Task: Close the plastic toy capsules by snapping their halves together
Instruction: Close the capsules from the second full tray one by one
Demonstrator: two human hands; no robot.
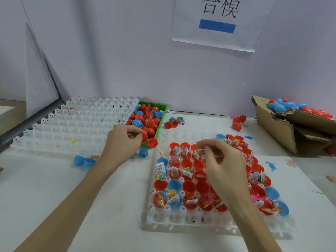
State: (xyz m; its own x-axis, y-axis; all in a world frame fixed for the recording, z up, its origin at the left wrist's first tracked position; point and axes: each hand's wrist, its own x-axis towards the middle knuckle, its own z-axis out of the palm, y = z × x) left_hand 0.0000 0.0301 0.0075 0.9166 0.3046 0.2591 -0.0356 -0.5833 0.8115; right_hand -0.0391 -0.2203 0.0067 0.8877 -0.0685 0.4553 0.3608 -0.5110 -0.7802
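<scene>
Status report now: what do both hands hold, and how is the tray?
Left hand pinches red capsule half by green bin. Right hand pinches small toy piece above white tray. Tray halves open, many filled. Nothing blocking.

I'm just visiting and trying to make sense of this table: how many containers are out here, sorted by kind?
White grid trays: 2, one at the left and one in front
Green bin: 1
Cardboard box: 1
Total: 4
</scene>
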